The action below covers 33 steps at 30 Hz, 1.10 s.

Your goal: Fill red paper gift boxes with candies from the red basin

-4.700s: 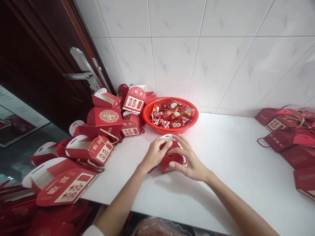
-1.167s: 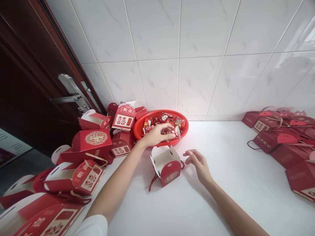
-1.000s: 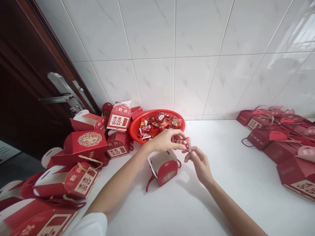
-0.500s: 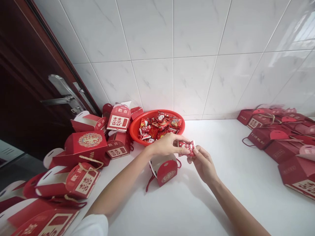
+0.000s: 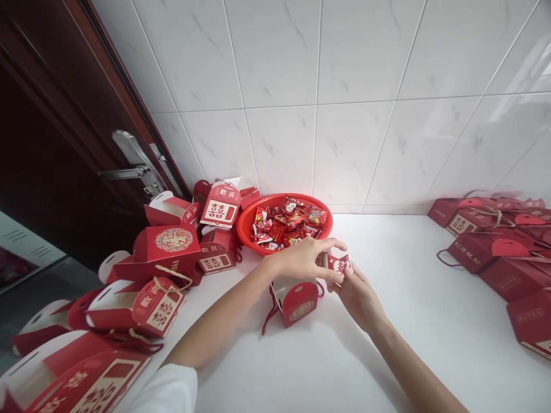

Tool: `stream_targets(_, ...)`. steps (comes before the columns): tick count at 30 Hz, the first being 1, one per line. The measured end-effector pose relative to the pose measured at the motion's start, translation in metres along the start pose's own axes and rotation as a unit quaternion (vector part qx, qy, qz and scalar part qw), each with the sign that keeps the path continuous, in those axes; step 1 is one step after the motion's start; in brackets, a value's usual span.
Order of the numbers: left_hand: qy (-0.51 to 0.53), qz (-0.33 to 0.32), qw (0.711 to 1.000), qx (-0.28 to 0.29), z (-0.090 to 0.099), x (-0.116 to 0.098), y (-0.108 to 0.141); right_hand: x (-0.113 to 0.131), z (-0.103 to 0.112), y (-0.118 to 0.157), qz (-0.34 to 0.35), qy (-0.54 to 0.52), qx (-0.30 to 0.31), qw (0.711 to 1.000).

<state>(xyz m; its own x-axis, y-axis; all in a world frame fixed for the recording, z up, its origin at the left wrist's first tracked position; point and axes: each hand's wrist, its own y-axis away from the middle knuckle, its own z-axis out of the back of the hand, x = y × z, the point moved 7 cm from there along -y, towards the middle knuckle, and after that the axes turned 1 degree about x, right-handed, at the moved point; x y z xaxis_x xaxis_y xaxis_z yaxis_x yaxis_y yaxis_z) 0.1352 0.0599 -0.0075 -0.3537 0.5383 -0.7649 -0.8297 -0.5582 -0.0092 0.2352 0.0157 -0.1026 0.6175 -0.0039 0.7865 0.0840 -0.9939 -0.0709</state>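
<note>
A small red-and-white wrapped candy (image 5: pixel 338 263) is between my two hands, above the white tabletop. My right hand (image 5: pixel 359 292) grips it from the right, thumb pressed on the wrapper. From the left, my left hand (image 5: pixel 303 258) reaches round it, with the thumb along its lower edge and the index finger arched over the top. Just under my left hand stands an open red gift box (image 5: pixel 300 304) with a dark red cord, its opening partly hidden by the hand. Behind it, a red plastic basket (image 5: pixel 244 226) holds many wrapped candies (image 5: pixel 279 226).
Several red gift boxes (image 5: pixel 166 245), many with open flaps, are stacked along the left. More red boxes (image 5: pixel 469 252) stand in a group at the right. A tiled wall (image 5: pixel 357 155) rises behind the table (image 5: pixel 413 344), and a dark door (image 5: pixel 55 115) is at the left.
My view has turned slightly left, so things sit further right in the picture. The candy is tilted differently, and my left index finger has lifted away from its front.
</note>
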Motion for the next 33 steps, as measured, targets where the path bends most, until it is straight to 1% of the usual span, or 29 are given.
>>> stream_targets(1, 0.01, -0.004, 1.0, -0.013, 0.009, 0.005, 0.0, 0.0, 0.004, -0.001, -0.003, -0.004, -0.018, 1.0)
stream_targets(2, 0.021, -0.007, 0.999, -0.039, 0.022, 0.012, 0.001, -0.001, 0.009, -0.002, -0.005, -0.008, -0.038, 0.999)
stream_targets(4, 0.023, 0.005, 0.99, -0.139, 0.058, 0.035, 0.005, -0.002, 0.017, -0.003, -0.011, -0.017, -0.077, 0.997)
stream_targets(6, 0.01, 0.058, 0.972, -0.225, 0.095, 0.07, 0.012, -0.005, 0.023, -0.004, -0.022, -0.027, -0.102, 0.994)
stream_targets(7, -0.009, 0.103, 0.962, -0.255, 0.11, 0.09, 0.017, -0.006, 0.024, -0.004, -0.027, -0.032, -0.111, 0.993)
stream_targets(8, -0.027, 0.158, 0.949, -0.272, 0.122, 0.11, 0.022, -0.008, 0.025, -0.004, -0.031, -0.036, -0.117, 0.992)
stream_targets(9, -0.034, 0.185, 0.943, -0.274, 0.129, 0.127, 0.025, -0.01, 0.025, -0.004, -0.036, -0.037, -0.123, 0.991)
stream_targets(11, -0.037, 0.219, 0.939, -0.262, 0.134, 0.154, 0.028, -0.014, 0.026, -0.003, -0.048, -0.035, -0.131, 0.99)
stream_targets(14, -0.032, 0.248, 0.938, -0.242, 0.128, 0.179, 0.026, -0.02, 0.026, -0.002, -0.066, -0.026, -0.132, 0.989)
stream_targets(17, -0.025, 0.251, 0.94, -0.231, 0.119, 0.189, 0.02, -0.021, 0.025, -0.002, -0.065, -0.014, -0.115, 0.991)
stream_targets(20, -0.022, 0.242, 0.941, -0.234, 0.118, 0.191, 0.014, -0.022, 0.024, -0.002, -0.066, 0.005, -0.104, 0.992)
stream_targets(24, -0.039, 0.224, 0.932, -0.284, 0.127, 0.188, 0.013, -0.025, 0.021, -0.003, -0.077, 0.028, -0.091, 0.993)
stream_targets(28, -0.076, 0.229, 0.903, -0.354, 0.138, 0.182, 0.016, -0.028, 0.019, -0.003, -0.083, 0.041, -0.076, 0.993)
stream_targets(33, -0.118, 0.287, 0.847, -0.431, 0.152, 0.176, 0.03, -0.029, 0.019, -0.003, -0.081, 0.05, -0.075, 0.993)
